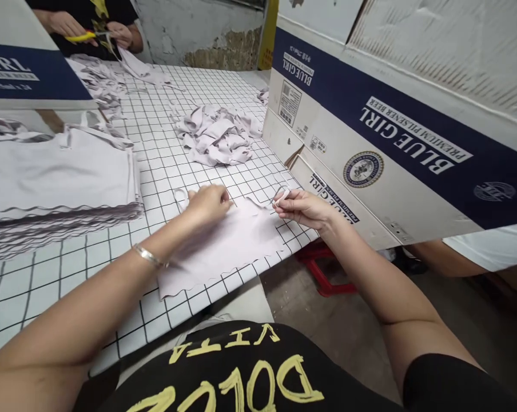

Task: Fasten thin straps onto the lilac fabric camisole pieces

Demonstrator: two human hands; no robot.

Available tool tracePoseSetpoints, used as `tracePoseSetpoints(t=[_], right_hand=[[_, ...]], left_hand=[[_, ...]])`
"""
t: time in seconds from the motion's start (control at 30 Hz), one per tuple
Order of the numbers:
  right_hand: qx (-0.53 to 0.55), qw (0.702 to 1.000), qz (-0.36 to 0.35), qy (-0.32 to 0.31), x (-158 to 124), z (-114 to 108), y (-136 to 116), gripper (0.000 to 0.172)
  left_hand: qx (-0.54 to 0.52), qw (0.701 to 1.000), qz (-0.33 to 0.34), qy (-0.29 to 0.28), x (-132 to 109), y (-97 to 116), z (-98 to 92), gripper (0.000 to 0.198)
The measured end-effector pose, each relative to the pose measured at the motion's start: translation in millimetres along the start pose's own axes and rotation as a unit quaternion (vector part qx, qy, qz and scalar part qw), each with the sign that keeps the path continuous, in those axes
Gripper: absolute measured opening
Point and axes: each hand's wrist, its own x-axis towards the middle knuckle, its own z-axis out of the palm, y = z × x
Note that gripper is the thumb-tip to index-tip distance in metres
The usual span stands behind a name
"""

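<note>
A pale lilac fabric piece (224, 243) with a wavy cut edge lies on the grid-patterned table (164, 154) in front of me. My left hand (207, 204) is closed, fingers pressing and pinching the fabric near its top edge. My right hand (303, 207) is closed on small thread snips (279, 196), held at the fabric's upper right corner. A thin strip of fabric (180, 196) loops just left of my left hand.
A stack of lilac fabric pieces (56, 183) sits at left. A heap of fabric scraps (218, 134) lies further back. A large Blue Girl cardboard box (391, 131) stands at right. Another person's hands (70, 26) hold yellow scissors at far left. A red stool (321, 269) is below.
</note>
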Motion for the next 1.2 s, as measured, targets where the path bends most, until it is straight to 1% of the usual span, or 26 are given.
tracePoseSetpoints(t=[0.07, 0.13, 0.2, 0.27, 0.33, 0.4, 0.47, 0.57, 0.7, 0.8, 0.9, 1.0, 1.2], right_hand=[[0.018, 1.000, 0.001, -0.009, 25, 10, -3, 0.020], [0.029, 0.999, 0.007, -0.014, 45, 20, -2, 0.022], [0.036, 0.999, 0.005, -0.017, 58, 29, 4, 0.025], [0.034, 0.999, -0.008, -0.017, 65, 36, 10, 0.030], [0.015, 0.999, -0.031, -0.005, 67, 41, 17, 0.035], [-0.019, 0.998, -0.060, 0.010, 67, 45, 23, 0.037], [-0.050, 0.995, -0.091, 0.010, 66, 49, 30, 0.037], [-0.096, 0.987, -0.129, -0.010, 64, 55, 41, 0.032], [-0.164, 0.976, -0.145, -0.018, 59, 60, 50, 0.023], [-0.162, 0.973, -0.158, -0.034, 56, 62, 51, 0.025], [-0.143, 0.974, -0.170, -0.052, 56, 65, 53, 0.032], [-0.131, 0.976, -0.167, -0.058, 57, 68, 55, 0.038], [-0.115, 0.978, -0.161, -0.071, 59, 73, 62, 0.038]], left_hand=[[0.018, 1.000, 0.007, -0.004, -25, -5, 8.7, 0.026], [0.015, 1.000, 0.000, -0.008, -40, -7, 21.6, 0.026], [0.000, 1.000, -0.014, -0.017, -45, -8, 31.4, 0.021], [-0.025, 0.999, -0.014, -0.038, -44, -8, 35.2, 0.017], [-0.053, 0.997, -0.006, -0.048, -41, -8, 34.9, 0.015], [-0.081, 0.996, -0.007, -0.043, -41, -9, 33.6, 0.010], [-0.098, 0.994, -0.019, -0.036, -42, -9, 33.4, 0.009], [-0.109, 0.993, -0.030, -0.028, -43, -9, 34.7, 0.013], [-0.117, 0.992, -0.034, -0.017, -44, -8, 36.4, 0.014], [-0.126, 0.991, -0.038, -0.010, -44, -7, 37.1, 0.014], [-0.137, 0.989, -0.047, -0.011, -44, -7, 37.3, 0.015], [-0.151, 0.987, -0.052, -0.015, -43, -8, 37.3, 0.016], [-0.153, 0.987, -0.041, -0.015, -42, -12, 37.9, 0.022]])
